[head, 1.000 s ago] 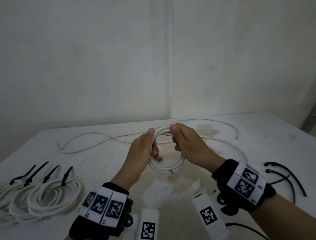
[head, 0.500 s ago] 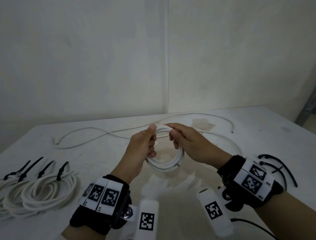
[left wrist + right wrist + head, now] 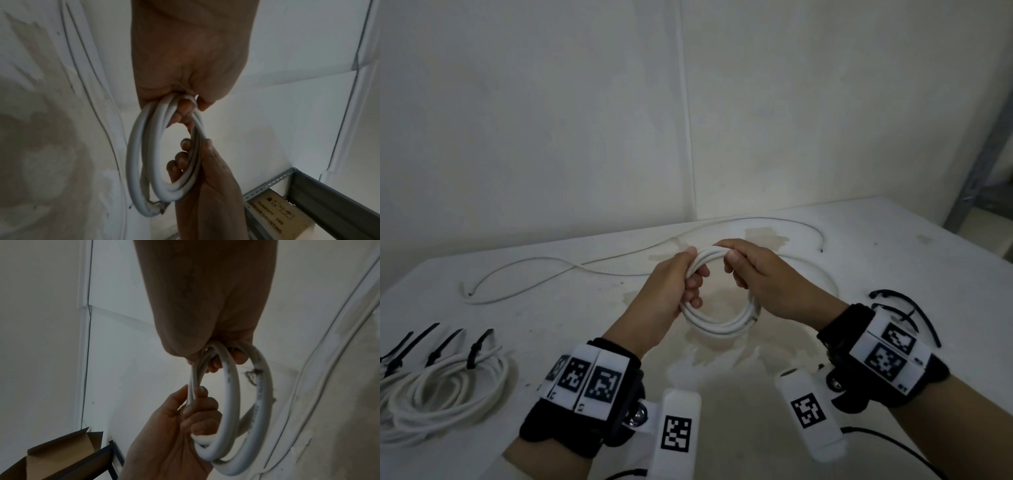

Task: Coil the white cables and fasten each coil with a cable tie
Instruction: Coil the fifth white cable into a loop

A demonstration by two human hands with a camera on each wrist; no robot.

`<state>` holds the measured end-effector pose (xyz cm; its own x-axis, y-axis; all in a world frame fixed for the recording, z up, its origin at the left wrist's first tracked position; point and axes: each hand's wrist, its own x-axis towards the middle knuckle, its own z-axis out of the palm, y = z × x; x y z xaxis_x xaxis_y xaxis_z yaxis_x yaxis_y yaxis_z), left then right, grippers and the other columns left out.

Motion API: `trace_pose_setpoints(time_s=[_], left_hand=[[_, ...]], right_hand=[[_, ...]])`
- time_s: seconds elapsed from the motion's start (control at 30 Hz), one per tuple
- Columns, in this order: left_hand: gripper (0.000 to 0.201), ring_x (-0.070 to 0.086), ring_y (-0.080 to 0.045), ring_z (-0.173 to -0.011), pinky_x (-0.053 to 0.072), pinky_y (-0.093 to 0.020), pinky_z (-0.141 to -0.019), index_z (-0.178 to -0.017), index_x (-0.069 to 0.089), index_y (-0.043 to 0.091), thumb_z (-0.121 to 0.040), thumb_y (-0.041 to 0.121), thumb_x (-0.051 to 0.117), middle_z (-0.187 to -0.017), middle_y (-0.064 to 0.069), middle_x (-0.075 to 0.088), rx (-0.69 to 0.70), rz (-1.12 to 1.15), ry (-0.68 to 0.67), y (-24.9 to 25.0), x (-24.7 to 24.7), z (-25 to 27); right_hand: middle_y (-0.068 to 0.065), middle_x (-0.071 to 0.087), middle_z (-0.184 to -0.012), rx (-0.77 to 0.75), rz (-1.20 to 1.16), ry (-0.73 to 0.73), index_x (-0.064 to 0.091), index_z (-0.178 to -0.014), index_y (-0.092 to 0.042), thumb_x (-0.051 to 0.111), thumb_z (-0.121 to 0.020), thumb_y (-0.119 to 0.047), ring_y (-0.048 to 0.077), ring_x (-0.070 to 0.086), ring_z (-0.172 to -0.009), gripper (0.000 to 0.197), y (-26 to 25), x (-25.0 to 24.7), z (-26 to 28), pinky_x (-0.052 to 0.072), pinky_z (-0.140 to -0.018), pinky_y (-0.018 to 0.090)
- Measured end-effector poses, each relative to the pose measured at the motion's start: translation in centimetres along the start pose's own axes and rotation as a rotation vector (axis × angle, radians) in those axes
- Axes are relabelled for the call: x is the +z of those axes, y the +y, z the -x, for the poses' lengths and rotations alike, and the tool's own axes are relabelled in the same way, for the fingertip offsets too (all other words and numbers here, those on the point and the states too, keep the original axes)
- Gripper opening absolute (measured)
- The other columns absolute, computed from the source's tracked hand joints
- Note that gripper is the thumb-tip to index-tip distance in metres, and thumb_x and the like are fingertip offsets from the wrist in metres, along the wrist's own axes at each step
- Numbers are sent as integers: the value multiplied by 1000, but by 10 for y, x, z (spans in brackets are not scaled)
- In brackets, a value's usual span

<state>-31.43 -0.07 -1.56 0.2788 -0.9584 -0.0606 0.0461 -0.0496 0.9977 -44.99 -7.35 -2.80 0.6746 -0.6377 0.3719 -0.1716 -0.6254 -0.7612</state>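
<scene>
Both hands hold one coil (image 3: pixel 717 318) of white cable above the middle of the surface (image 3: pixel 893 260). The left hand (image 3: pixel 671 291) has its fingers (image 3: pixel 697 284) curled round the coil's left side. The right hand (image 3: pixel 763 277) pinches the top turns between thumb and fingers.

Progress, judged from the layout:
- Tied coils (image 3: pixel 441 387) with black ties lie at the near left edge.
- The held coil carries no tie; fastening is pending.
- One uncoiled cable (image 3: pixel 544 270) lies along the far edge.
- Spare black cable ties (image 3: pixel 907 308) lie near the right edge.

Legible writing: in the left wrist view a cardboard box (image 3: pixel 275 216) reads "QUANTITY 100"; a second line is partly hidden. Print on the cable jacket is unreadable.
</scene>
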Motion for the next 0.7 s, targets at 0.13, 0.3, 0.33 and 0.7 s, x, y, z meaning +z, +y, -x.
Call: trace_pose_setpoints(time_s=[0.13,0.3,0.33,0.7], left_hand=[[42,32,-6,-40,35,-20,-46,-70,52,9,-100,30,32,-45,8,34,40,-48,-16,-8,21,0],[41,33,-6,-43,35,-21,-49,-68,50,11,-99,33,34,-53,6,34,118,-119,-60,-23,54,-2],[41,33,-6,-43,35,-21,-49,-68,50,11,-99,34,34,-54,5,34,119,-123,-72,-25,59,-2],[39,34,-6,-44,34,-18,-46,-69,50,11,-99,32,36,-55,5,34,114,-145,-37,-33,84,-20]], right_hand=[[-10,47,-78,30,-5,35,53,-111,-25,34,-99,-18,-3,44,-62,23,7,-13,16,38,-64,13],[-12,51,-83,128,32,48,54,-119,-21,34,-99,-21,0,50,-67,28,16,-38,40,40,-67,13],[-12,52,-86,143,38,55,55,-119,-21,35,-99,-23,1,52,-71,28,19,-44,45,41,-68,11],[3,57,-89,557,479,181,56,-92,-16,53,-91,-16,10,50,-71,2,85,-139,112,37,-57,10]])
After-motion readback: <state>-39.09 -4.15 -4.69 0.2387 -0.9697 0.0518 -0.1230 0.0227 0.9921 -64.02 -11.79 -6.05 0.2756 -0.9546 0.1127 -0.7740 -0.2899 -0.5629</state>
